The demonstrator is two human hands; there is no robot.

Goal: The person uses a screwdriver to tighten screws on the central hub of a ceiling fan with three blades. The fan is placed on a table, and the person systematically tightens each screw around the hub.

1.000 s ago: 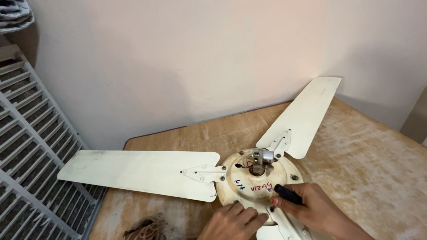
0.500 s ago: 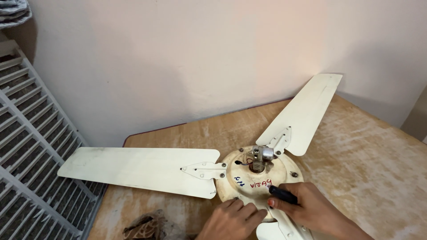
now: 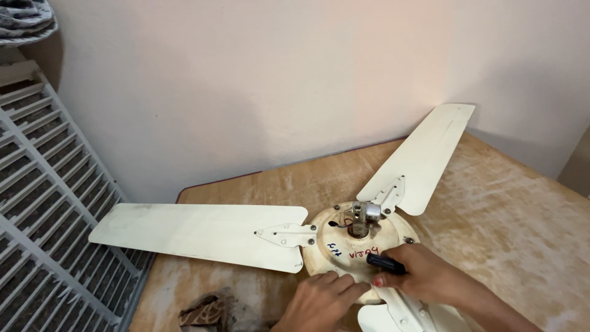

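Note:
A cream ceiling fan lies on a worn wooden table (image 3: 510,209). Its round motor hub (image 3: 344,246) carries a metal shaft stub (image 3: 367,215) and handwriting. One blade (image 3: 196,230) reaches left past the table edge, another blade (image 3: 421,157) points up right, a third blade (image 3: 399,316) runs toward me. My right hand (image 3: 424,276) is closed around a dark tool handle (image 3: 386,263) at the hub's near rim. My left hand (image 3: 319,301) rests flat with fingertips on the hub's front edge, beside the right hand.
A white metal grille (image 3: 43,203) leans at the left, beside the table. A bare pale wall (image 3: 276,80) stands behind. A brown crumpled cloth (image 3: 206,310) lies on the table's near left. Patterned fabric (image 3: 24,18) hangs at the top left corner.
The view has shifted slightly, so the fan sits a little lower and left in frame. Both hands stay at the hub's near edge, the right still holding the dark tool.

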